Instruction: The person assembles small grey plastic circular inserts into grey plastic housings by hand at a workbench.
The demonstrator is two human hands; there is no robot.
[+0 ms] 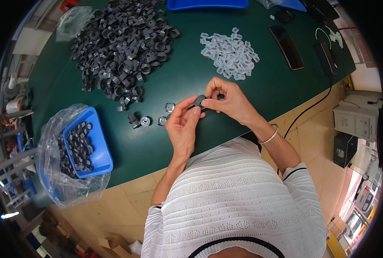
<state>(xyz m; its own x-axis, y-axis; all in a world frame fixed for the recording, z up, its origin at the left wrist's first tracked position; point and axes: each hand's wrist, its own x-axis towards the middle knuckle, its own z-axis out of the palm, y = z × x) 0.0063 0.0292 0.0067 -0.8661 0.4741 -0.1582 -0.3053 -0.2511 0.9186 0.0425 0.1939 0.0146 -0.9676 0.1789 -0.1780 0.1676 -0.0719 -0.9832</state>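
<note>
My left hand (183,127) and my right hand (231,103) meet over the near part of the green table. Between their fingertips is a small dark grey plastic part (199,100), pinched from both sides. Another bit of dark material (220,97) shows by the curled fingers of my right hand; whether it is a separate piece I cannot tell. Just left of my left hand lie a ring-shaped part with a pale insert (169,107) and a similar one (162,121). Further left are a round-faced part (145,121) and a dark grey part (133,120).
A large heap of dark grey parts (122,47) covers the far left. Translucent white pieces (229,53) lie in a pile beyond my hands. At left, a blue tray (100,144) of dark parts sits in a clear bag (49,172). A phone (287,47) and a cabled black device (326,59) lie right.
</note>
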